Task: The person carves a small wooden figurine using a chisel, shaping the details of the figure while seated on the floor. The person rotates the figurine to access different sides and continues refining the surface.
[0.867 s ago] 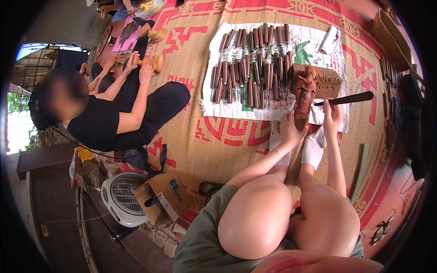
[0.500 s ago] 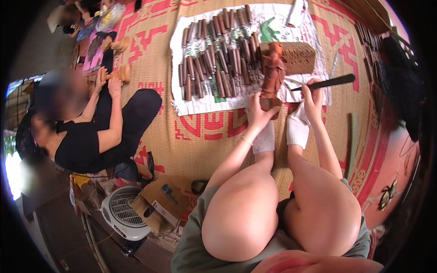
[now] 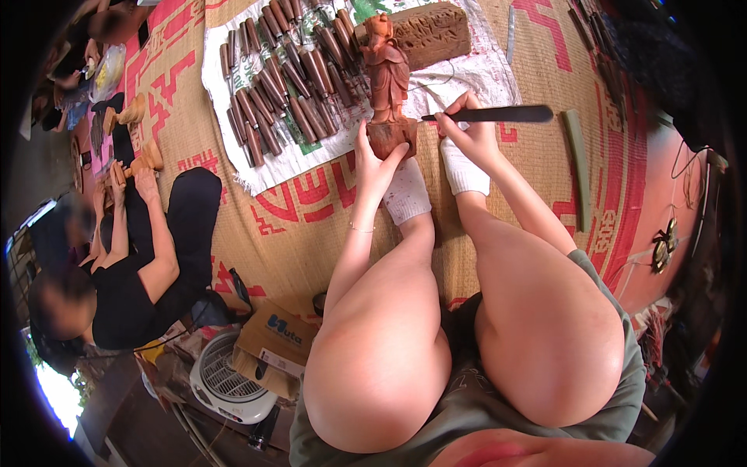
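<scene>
A reddish-brown carved wooden figurine (image 3: pixel 387 78) in a long robe stands nearly upright, just beyond my feet. My left hand (image 3: pixel 377 159) grips its block-like base, the thumb across the near side and the fingers along the left. Between the thumb and fingers of my right hand (image 3: pixel 471 132) is a long black tool (image 3: pixel 513 114) with a thin pointed tip. That tip points left and lies close to the right side of the base; whether it touches cannot be made out. Behind the figurine is a carved brown wooden block (image 3: pixel 436 35).
Rows of wood-handled carving tools (image 3: pixel 284 74) cover a white cloth (image 3: pixel 272 173) on the patterned mat (image 3: pixel 311 249). At left a person in black (image 3: pixel 128 292) holds a pale wooden piece. A greenish strip (image 3: pixel 577 167) lies right. A cardboard box (image 3: pixel 272 342) and white fan (image 3: pixel 226 381) stand lower left.
The whole view has shifted, moving the scene leftward and up. The figurine has turned and its robe front shows more. My right hand has levelled the black tool, its tip nearer the base.
</scene>
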A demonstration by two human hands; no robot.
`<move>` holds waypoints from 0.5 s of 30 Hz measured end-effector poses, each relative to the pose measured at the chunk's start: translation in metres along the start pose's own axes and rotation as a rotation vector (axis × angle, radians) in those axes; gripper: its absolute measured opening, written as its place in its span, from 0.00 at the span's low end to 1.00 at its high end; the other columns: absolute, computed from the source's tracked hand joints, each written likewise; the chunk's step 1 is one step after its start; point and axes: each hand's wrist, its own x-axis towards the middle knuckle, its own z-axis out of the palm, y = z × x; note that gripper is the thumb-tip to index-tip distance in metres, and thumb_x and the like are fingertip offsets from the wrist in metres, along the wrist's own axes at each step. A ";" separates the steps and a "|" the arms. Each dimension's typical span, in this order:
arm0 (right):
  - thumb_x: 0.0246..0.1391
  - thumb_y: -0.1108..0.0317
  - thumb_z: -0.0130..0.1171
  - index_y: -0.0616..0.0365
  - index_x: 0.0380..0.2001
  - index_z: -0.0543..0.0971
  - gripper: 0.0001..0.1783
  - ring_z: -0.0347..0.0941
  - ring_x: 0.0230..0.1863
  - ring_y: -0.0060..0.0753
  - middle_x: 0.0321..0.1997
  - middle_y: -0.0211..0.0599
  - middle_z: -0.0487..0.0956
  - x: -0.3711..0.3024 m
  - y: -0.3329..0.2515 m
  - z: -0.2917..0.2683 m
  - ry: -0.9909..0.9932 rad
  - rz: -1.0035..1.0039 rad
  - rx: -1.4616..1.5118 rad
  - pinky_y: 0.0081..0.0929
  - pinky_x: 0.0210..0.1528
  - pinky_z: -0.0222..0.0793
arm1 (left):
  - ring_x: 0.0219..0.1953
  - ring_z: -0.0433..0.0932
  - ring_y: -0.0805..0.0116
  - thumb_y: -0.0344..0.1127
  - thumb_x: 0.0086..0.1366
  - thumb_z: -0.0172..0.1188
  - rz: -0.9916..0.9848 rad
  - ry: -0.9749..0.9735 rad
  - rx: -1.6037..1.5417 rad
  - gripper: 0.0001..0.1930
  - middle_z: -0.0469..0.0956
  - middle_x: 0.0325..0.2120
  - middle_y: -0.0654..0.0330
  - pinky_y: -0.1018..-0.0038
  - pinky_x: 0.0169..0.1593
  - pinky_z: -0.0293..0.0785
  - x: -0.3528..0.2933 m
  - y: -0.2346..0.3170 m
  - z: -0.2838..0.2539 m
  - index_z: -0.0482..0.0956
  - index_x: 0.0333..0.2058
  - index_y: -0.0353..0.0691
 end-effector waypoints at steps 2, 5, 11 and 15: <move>0.49 0.71 0.66 0.59 0.23 0.69 0.14 0.68 0.21 0.15 0.19 0.29 0.73 -0.007 0.004 -0.003 -0.025 0.026 -0.053 0.19 0.22 0.63 | 0.63 0.63 0.50 0.48 0.51 0.72 -0.018 -0.047 0.029 0.51 0.62 0.59 0.37 0.62 0.64 0.58 0.004 -0.002 -0.007 0.52 0.64 0.29; 0.49 0.72 0.66 0.60 0.23 0.69 0.13 0.70 0.20 0.16 0.19 0.30 0.74 -0.014 0.012 -0.006 -0.007 0.104 -0.010 0.19 0.22 0.64 | 0.61 0.65 0.47 0.51 0.51 0.71 0.003 -0.050 0.158 0.51 0.64 0.57 0.34 0.62 0.63 0.61 0.011 0.011 -0.002 0.52 0.63 0.26; 0.49 0.73 0.65 0.60 0.23 0.68 0.13 0.74 0.22 0.18 0.20 0.32 0.75 -0.019 0.017 -0.011 0.008 0.193 0.111 0.18 0.24 0.68 | 0.59 0.68 0.42 0.61 0.50 0.67 -0.113 -0.037 0.237 0.55 0.66 0.54 0.29 0.62 0.61 0.63 0.059 0.053 0.006 0.53 0.61 0.20; 0.50 0.74 0.64 0.60 0.23 0.68 0.13 0.76 0.23 0.18 0.21 0.32 0.76 -0.023 0.009 -0.013 0.017 0.217 0.156 0.18 0.25 0.69 | 0.51 0.74 0.42 0.51 0.45 0.70 -0.152 -0.067 0.378 0.45 0.73 0.46 0.31 0.61 0.53 0.71 0.088 0.066 0.013 0.62 0.53 0.22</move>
